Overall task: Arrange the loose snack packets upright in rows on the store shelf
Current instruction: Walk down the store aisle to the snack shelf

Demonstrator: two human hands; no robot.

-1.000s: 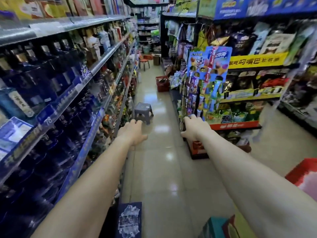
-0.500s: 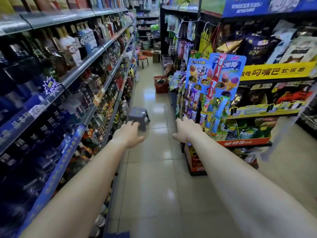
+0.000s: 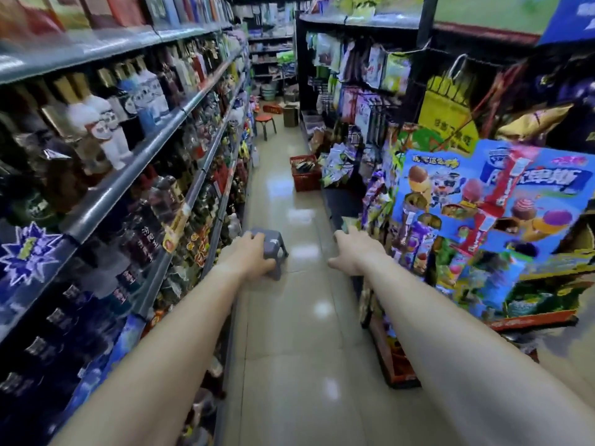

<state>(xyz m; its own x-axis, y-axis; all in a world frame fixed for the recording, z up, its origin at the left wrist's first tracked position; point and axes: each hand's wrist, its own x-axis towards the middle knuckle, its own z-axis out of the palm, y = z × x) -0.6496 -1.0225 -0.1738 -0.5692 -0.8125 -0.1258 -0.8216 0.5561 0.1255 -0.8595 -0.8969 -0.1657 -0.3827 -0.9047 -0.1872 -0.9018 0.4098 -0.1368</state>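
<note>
Left hand and right hand advanced along open aisle floor, fingers loosely curled.

A: Head view, body only. Arms?
B: Logged: the left forearm and the right forearm are bare along all that shows, from lower frame edge to wrist. Both look long and tapering under the wide lens.
A: And past the wrists?
B: The left hand and the right hand are bare as well; only their backs show. Finger detail too blurred to note.
</note>
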